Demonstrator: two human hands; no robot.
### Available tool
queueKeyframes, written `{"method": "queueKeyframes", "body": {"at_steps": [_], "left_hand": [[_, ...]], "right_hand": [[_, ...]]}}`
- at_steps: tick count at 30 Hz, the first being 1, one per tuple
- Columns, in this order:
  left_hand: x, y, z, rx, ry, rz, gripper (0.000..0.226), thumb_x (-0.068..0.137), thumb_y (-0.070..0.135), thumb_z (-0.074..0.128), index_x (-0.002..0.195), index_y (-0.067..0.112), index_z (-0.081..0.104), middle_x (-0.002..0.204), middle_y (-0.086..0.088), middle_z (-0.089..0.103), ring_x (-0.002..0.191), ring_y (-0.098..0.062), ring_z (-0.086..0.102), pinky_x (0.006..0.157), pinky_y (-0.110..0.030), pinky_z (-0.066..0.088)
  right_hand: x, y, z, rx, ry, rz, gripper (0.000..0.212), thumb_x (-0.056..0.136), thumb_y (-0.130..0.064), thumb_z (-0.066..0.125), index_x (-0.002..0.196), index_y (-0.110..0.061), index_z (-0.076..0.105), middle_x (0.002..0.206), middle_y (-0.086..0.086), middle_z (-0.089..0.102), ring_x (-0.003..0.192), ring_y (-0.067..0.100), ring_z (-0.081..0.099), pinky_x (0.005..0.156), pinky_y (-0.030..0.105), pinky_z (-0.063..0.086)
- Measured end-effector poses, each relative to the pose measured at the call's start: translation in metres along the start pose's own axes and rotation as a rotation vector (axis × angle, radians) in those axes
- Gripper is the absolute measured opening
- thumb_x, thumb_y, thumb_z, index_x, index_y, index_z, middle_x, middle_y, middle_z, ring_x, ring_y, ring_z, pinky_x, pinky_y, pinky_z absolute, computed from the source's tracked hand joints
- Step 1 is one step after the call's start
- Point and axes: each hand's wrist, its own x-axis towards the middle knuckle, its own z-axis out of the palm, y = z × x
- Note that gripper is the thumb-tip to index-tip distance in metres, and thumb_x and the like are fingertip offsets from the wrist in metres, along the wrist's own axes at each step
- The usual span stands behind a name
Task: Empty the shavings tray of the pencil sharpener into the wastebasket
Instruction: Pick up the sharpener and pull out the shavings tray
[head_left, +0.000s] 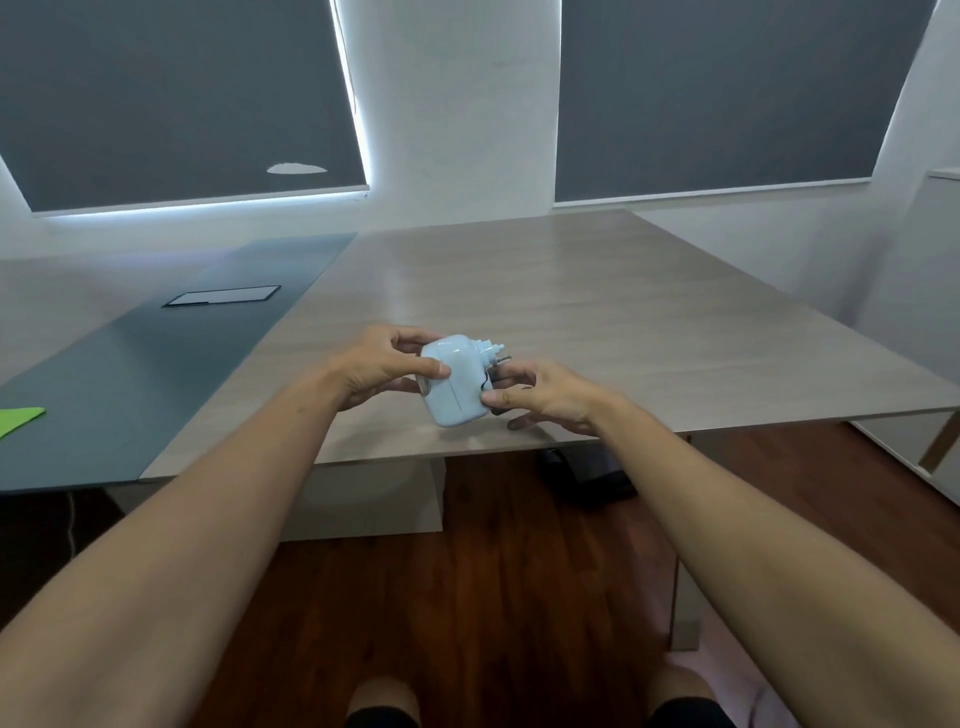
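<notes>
A pale blue pencil sharpener is held tilted just above the near edge of the wooden table. My left hand grips its left side, thumb on the front face. My right hand holds its right side, with the thumb at the lower right corner where a dark seam shows, near the crank end. The shavings tray sits inside the body and cannot be told apart clearly. No wastebasket is in view.
A dark blue mat covers the table's left part, with a small rectangular hatch in it. A green sheet lies at the far left. A dark object sits on the wood floor under the table.
</notes>
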Motion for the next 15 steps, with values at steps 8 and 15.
{"method": "queueKeyframes", "body": {"at_steps": [8,15], "left_hand": [[0.019,-0.003,0.006,0.040,0.014,-0.001,0.041,0.067,0.007,0.082,0.106,0.019,0.073,0.113,-0.010,0.073,0.101,-0.019,0.067,0.085,-0.035,0.060],[0.028,-0.014,0.006,0.121,0.116,-0.008,0.062,0.057,0.016,0.083,0.118,0.013,0.070,0.119,-0.020,0.069,0.103,-0.023,0.064,0.094,-0.045,0.056]], "right_hand": [[-0.002,0.014,-0.020,0.029,0.061,-0.025,0.040,0.088,-0.016,0.070,0.127,-0.016,0.061,0.111,0.002,0.065,0.096,0.019,0.065,0.084,0.037,0.058],[-0.006,0.029,-0.040,-0.024,0.174,-0.027,0.046,0.088,-0.016,0.071,0.132,-0.009,0.059,0.114,0.001,0.067,0.085,0.011,0.064,0.071,0.029,0.055]]}}
